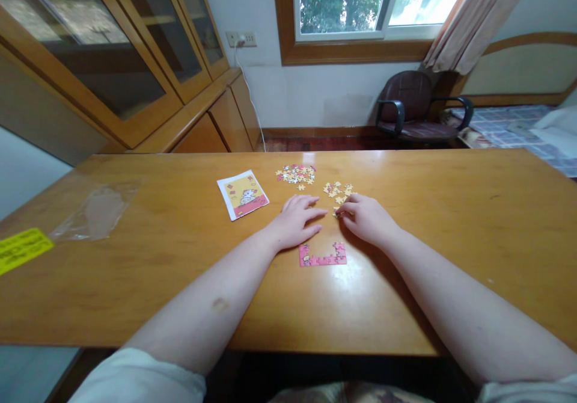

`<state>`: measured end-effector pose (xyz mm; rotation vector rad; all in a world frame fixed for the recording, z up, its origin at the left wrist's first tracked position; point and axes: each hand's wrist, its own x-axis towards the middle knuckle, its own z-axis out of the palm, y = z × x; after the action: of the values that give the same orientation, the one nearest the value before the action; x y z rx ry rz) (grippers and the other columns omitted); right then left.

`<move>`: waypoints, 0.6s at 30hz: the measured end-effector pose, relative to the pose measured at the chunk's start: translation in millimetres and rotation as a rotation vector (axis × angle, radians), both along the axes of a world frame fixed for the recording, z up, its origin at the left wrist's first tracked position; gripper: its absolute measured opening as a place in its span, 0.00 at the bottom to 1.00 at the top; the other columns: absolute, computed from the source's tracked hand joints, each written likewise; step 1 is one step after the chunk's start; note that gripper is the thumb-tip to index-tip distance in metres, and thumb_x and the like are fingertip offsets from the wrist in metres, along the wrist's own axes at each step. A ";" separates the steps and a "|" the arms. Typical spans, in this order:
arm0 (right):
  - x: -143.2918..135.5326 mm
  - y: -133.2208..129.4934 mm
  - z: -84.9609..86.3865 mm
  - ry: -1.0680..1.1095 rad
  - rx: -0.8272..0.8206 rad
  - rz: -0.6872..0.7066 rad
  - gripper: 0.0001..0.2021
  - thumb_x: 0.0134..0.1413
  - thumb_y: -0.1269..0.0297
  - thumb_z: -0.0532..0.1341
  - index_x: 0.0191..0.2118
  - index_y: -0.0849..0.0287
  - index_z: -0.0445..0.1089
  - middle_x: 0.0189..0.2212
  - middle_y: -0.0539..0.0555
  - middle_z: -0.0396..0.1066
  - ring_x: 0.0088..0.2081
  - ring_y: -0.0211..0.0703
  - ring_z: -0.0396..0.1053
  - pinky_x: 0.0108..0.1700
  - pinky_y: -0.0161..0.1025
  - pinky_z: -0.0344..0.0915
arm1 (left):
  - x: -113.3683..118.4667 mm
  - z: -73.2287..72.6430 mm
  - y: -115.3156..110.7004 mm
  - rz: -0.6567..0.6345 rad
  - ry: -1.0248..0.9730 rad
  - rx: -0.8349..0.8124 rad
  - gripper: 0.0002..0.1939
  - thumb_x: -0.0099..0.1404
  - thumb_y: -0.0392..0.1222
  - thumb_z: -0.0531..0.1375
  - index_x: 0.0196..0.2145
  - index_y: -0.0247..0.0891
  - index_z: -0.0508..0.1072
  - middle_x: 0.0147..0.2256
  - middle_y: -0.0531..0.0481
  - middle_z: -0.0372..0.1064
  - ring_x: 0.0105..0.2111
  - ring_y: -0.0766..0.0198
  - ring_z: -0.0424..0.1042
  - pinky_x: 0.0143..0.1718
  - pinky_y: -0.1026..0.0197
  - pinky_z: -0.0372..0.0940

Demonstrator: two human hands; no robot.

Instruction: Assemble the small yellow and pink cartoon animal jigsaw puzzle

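My left hand lies on the table with its fingers spread, holding nothing, just above the joined pink puzzle pieces. Those joined pieces form a U-shaped bottom edge near me. Thumb and fingers of my right hand pinch a small puzzle piece, partly covered by the fingertips. Beyond that hand lies a small group of yellow puzzle pieces. A larger heap of loose pieces, yellow, pink and white, is farther back. Left of my left hand rests a picture card with a white cartoon animal on yellow and pink.
The wooden table carries a clear plastic bag at the left, by a yellow label. Behind the table stand a glass-door cabinet, an armchair and a bed. A white cord hangs from the wall socket.
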<state>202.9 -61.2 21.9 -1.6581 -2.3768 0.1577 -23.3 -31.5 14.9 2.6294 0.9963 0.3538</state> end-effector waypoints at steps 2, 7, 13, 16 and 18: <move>-0.4 1.0 -0.4 -0.006 -0.008 0.019 0.14 0.58 0.65 0.54 0.39 0.57 0.78 0.38 0.57 0.73 0.38 0.44 0.68 0.45 0.38 0.61 | -0.7 -0.8 0.0 -0.005 -0.001 -0.004 0.20 0.64 0.50 0.56 0.53 0.46 0.70 0.59 0.42 0.58 0.60 0.50 0.53 0.62 0.39 0.46; 4.1 12.3 -8.2 -0.045 0.089 -0.121 0.22 0.61 0.52 0.52 0.56 0.55 0.68 0.56 0.58 0.66 0.53 0.56 0.60 0.55 0.52 0.54 | 0.1 -1.9 -1.1 -0.011 0.023 -0.022 0.22 0.64 0.52 0.56 0.55 0.48 0.69 0.61 0.43 0.54 0.62 0.48 0.49 0.63 0.37 0.41; 9.3 28.2 -26.8 -0.110 0.046 -0.245 0.29 0.63 0.47 0.45 0.66 0.53 0.51 0.66 0.55 0.48 0.66 0.61 0.40 0.62 0.64 0.36 | 11.9 -5.6 -6.8 -0.033 0.095 -0.022 0.29 0.63 0.57 0.55 0.61 0.52 0.61 0.66 0.46 0.44 0.66 0.45 0.39 0.63 0.34 0.32; 6.6 30.9 -31.2 -0.113 0.023 -0.267 0.28 0.62 0.46 0.45 0.65 0.48 0.54 0.67 0.55 0.45 0.66 0.62 0.38 0.61 0.67 0.33 | 16.8 -7.8 -8.0 -0.017 0.122 -0.004 0.31 0.63 0.59 0.54 0.62 0.51 0.59 0.67 0.45 0.42 0.66 0.44 0.36 0.62 0.32 0.28; 6.2 32.0 -31.1 -0.093 0.020 -0.277 0.26 0.62 0.46 0.45 0.63 0.46 0.58 0.66 0.54 0.48 0.66 0.63 0.38 0.61 0.69 0.33 | 17.3 -7.6 -7.8 -0.005 0.137 -0.010 0.31 0.63 0.60 0.53 0.62 0.51 0.59 0.67 0.45 0.41 0.66 0.43 0.35 0.62 0.32 0.28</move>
<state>209.1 -29.2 -9.2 -2.0025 -2.1719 0.0082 -6.0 -39.3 7.3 2.6766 1.0303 0.1689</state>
